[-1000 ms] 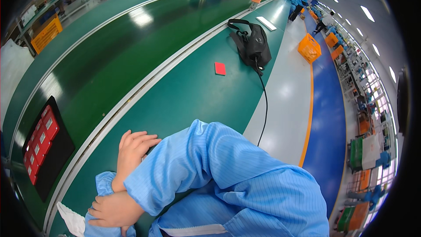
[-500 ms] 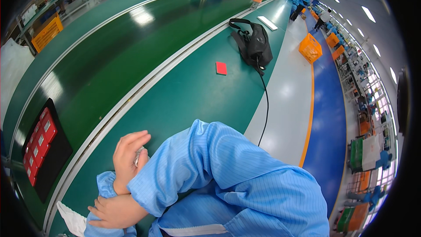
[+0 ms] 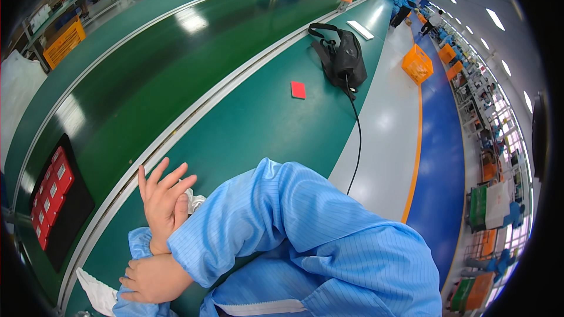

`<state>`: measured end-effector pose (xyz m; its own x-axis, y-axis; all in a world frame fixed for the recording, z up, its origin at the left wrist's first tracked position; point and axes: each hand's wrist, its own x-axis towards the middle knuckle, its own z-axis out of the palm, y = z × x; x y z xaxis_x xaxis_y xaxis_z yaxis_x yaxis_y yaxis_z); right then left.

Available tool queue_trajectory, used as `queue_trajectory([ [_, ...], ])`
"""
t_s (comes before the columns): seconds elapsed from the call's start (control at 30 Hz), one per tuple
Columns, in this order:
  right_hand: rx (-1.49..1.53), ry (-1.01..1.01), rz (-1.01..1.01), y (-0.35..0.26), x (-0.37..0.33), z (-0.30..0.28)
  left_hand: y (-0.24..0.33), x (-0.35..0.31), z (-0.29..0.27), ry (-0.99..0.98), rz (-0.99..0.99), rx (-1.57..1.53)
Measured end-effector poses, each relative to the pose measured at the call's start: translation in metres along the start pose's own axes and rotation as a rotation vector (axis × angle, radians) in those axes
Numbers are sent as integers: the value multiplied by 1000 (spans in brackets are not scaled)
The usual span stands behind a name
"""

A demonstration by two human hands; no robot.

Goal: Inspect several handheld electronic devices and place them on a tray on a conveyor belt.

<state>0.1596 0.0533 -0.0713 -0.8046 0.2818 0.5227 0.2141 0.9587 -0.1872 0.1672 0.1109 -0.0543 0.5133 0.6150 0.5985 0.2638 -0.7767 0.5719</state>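
My left hand (image 3: 163,198) is raised over the green bench (image 3: 235,135), its fingers spread and nothing in its grip. Behind its thumb a crumpled white piece (image 3: 195,202) shows, partly hidden by the hand and my right sleeve; whether the hand touches it I cannot tell. My right arm crosses in front of me in a blue striped sleeve (image 3: 241,217). At its end my right hand (image 3: 155,280) is wrapped round my left forearm, over the blue left sleeve (image 3: 141,244). A white cloth (image 3: 98,293) lies beside that forearm at the lower left.
A red square (image 3: 298,90) and a black bag (image 3: 346,61) with a cable lie farther along the bench. Across the metal rail, a black tray (image 3: 79,199) of red boxes (image 3: 53,196) rests on the green belt. An orange crate (image 3: 417,64) stands on the floor at right.
My left hand has opened from a loosely curled pose, its fingers spreading and tipping up to the left. More of the crumpled white piece shows. My right hand keeps its hold.
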Motion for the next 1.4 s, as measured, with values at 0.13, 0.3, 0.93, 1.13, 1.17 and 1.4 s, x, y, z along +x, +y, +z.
queue_trajectory([
  [0.13, 69, -118, -8, 1, 3, -18, 1, 0, 2, -20, -41, -37],
  [0.3, -75, 34, -26, 6, -10, -12, -3, 4, 15, -113, -93, -71],
  [0.93, -39, -3, 46, 17, -8, -12, -6, 7, 28, 30, -306, -266],
  [1.13, 16, -21, 62, 25, -11, -16, -8, 7, 31, -34, -337, -335],
  [1.17, 64, -24, 27, 26, -13, -20, -8, 7, 32, -39, -305, -345],
  [1.4, 3, 107, 7, 24, -21, -3, -8, 17, 39, 76, -59, -42],
])
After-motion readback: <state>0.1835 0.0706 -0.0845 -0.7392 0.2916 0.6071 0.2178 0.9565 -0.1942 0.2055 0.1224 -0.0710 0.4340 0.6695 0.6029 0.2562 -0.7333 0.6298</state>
